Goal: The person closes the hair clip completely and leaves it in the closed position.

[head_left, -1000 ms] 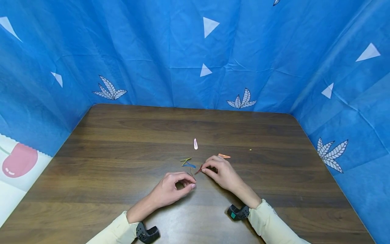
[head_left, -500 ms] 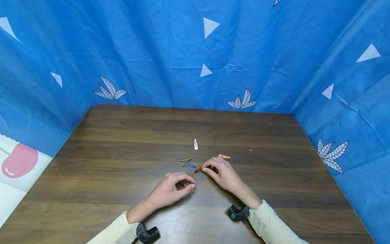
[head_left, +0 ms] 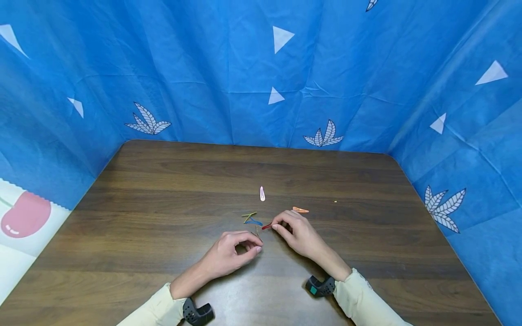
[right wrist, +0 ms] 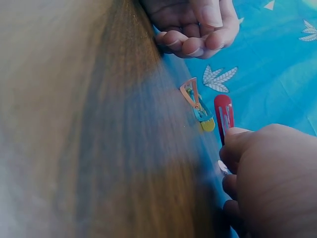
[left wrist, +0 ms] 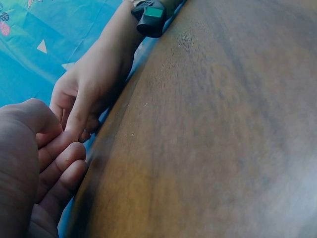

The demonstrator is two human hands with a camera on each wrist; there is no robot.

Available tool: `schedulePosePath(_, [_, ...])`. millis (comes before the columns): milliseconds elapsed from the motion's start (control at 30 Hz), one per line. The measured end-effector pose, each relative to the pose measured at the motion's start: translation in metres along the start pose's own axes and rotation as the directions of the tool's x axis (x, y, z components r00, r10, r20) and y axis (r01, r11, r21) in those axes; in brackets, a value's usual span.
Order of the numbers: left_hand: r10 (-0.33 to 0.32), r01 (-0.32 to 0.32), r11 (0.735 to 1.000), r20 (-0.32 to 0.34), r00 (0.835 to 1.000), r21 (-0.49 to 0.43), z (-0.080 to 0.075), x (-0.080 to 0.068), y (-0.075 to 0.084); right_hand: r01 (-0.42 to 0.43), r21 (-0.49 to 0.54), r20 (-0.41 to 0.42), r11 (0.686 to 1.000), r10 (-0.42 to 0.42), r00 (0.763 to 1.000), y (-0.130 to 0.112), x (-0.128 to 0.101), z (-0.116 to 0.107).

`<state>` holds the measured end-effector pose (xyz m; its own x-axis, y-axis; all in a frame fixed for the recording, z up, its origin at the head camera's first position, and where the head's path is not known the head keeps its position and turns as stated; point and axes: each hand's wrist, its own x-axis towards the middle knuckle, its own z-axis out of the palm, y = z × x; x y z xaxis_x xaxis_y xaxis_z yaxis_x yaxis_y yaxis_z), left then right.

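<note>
Between thumb and fingertips my right hand point(head_left: 299, 233) pinches a red snap hair clip point(right wrist: 224, 109); its rounded end points toward the left. My left hand point(head_left: 228, 253) rests near the table, its fingers loosely curved; no object shows in it in the right wrist view point(right wrist: 198, 29). Just beyond its fingertips is a tan-orange hair clip point(right wrist: 190, 92) with its parts spread apart. A blue hair clip point(head_left: 254, 222) and a yellow-green one point(head_left: 248, 215) lie close behind it, also looking spread. In the left wrist view the right hand point(left wrist: 91, 89) hides the red clip.
A pale pink hair clip point(head_left: 262, 194) lies farther back on the wooden table point(head_left: 183, 181). An orange hair clip point(head_left: 301, 209) sits just behind the right hand. Off to the right is a tiny yellow piece point(head_left: 335, 201). Blue curtain point(head_left: 232, 59) surrounds the table.
The red clip has turned in my right fingers, from a dark, narrow outline to a brighter red face. The right hand has shifted very slightly right; the left hand stays put.
</note>
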<state>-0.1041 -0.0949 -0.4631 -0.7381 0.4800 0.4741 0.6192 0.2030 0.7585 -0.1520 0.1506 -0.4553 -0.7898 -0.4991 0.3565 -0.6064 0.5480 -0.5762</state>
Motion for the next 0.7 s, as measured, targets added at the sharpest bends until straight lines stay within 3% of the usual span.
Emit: schedulePosePath(700, [-0.067, 0.067, 0.998, 0.021, 0.998, -0.005, -0.001, 0.0, -0.001, 0.007, 0.049, -0.022, 0.999, -0.005, 1.0, -0.013, -0.006, -0.006])
